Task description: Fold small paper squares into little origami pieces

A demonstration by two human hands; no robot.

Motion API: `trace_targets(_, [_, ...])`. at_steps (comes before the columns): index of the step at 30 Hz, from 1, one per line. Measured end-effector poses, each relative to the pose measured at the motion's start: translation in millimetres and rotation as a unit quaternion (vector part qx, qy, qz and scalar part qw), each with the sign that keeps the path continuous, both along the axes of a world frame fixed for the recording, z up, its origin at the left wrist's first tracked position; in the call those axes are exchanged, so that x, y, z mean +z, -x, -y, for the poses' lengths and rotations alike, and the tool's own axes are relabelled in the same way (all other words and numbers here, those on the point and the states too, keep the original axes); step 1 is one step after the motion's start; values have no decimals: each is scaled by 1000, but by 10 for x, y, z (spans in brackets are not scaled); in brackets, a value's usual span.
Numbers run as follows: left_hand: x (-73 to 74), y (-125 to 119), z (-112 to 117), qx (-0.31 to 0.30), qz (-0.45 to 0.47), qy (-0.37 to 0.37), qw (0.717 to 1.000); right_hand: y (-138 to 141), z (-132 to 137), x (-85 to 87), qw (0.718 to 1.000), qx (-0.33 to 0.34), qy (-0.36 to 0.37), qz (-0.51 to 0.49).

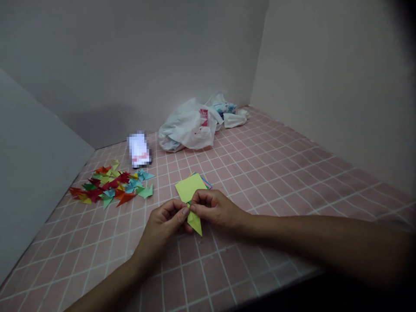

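Reference landmark: the paper stack point(191, 185) on the tiled-pattern surface point(276, 186). The workpiece, a folded yellow paper point(195, 224), is held at the near edge of the stack, its pointed end directed away from the stack.

Hand state: both hands are closed in a pinch. The left hand point(169, 218), to the near left of the stack, grips the workpiece between thumb and fingers. The right hand point(222, 210), to the near right of the stack, pinches its upper, narrow part. Whether either hand touches the stack cannot be told.

The step in hand appears to be shaping or creasing that narrow part. For a good result:

1. Hold the body steady with the left hand; avoid crushing the layers.
2. Align the edges before applying pressure.
3. Press the crease with the right thumb against the forefinger, working outward from the centre.
4. Do not pull; thin paper may tear at the tip.

Keep the pile of folded pieces point(121, 177), left of the stack, undisturbed.
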State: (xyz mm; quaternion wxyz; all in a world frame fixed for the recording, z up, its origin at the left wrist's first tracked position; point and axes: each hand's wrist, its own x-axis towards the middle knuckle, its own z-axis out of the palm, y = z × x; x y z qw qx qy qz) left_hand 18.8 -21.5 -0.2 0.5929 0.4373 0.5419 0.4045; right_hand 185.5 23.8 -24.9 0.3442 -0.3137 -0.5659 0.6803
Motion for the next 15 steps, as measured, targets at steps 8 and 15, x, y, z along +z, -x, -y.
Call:
trace_targets(8, [9,-11,-4,1,24,17,1000,-2,-2,-7,999,21,20,-16])
trace_targets(15, [3,16,-4,-10,17,10,1000,-1,-9,-12,999,25,26,-18])
